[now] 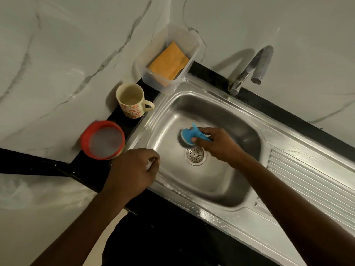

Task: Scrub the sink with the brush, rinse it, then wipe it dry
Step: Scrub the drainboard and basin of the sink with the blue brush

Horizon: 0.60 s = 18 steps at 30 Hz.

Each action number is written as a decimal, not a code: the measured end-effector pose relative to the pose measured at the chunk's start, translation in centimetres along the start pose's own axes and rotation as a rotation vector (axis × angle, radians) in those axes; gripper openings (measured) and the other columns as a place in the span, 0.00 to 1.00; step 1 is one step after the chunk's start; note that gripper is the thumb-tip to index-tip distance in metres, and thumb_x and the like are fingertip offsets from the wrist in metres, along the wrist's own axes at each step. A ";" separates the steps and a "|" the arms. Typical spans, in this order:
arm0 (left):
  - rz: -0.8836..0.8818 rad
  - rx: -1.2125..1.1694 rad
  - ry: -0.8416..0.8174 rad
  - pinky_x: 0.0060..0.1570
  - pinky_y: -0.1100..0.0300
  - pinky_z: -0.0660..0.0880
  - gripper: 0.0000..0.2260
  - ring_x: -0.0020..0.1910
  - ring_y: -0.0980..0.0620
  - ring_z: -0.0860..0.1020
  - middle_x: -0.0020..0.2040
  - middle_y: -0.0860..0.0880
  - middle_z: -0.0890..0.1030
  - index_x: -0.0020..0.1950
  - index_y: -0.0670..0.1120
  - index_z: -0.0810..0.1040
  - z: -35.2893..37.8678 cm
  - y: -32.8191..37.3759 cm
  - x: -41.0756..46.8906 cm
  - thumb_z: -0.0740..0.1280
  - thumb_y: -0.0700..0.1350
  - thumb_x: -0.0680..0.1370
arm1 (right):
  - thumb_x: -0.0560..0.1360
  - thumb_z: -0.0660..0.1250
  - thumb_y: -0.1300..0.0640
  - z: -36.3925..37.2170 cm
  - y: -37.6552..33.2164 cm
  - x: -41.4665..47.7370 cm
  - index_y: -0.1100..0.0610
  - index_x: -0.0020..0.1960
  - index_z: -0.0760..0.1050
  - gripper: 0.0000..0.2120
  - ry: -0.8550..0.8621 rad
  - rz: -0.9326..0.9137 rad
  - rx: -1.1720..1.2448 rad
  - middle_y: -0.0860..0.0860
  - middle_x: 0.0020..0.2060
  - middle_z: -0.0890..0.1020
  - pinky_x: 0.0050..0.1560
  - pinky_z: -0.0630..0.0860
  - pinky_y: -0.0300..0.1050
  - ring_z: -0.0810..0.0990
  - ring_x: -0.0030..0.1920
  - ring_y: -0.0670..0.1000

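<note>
**SINK SCRUB: STATUS**

The blue brush (187,136) is gripped by R hand (217,145) and pressed to the basin floor of the steel sink (211,181), just beside the drain strainer (195,154). L hand (132,171) is held over the sink's left rim, fingers curled; whether anything is pinched can't be told. An orange cloth (169,61) is lying in a clear tub (153,81) at the rear-left corner, a floral mug (132,101) nearby.

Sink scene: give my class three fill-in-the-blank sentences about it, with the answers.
1. The right hand holds a ____ brush in the sink.
2. The tub holds an ____ cloth.
3. The mug stands between the tub and a ____ container.
Answers: blue; orange; red.
</note>
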<state>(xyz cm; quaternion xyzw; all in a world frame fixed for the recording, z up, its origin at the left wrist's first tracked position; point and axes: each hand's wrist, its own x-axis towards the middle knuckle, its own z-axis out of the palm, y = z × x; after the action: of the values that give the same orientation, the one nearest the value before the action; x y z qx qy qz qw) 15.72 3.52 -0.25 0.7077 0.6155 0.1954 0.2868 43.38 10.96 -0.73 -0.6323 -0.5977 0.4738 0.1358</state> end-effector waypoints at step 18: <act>0.029 0.068 -0.009 0.35 0.67 0.71 0.03 0.40 0.59 0.80 0.41 0.60 0.83 0.48 0.57 0.83 7.4 3.1 2.7 0.70 0.53 0.79 | 0.85 0.52 0.36 -8.8 7.0 8.6 0.48 0.51 0.74 0.20 -0.026 0.051 -1.146 0.51 0.35 0.78 0.36 0.76 0.43 0.80 0.35 0.48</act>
<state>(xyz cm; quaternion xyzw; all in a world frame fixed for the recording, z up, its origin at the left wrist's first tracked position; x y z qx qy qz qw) 23.13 4.74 -4.08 0.7268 0.6100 0.1755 0.2623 53.06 20.29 -5.12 -0.6132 -0.7454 0.0850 -0.2473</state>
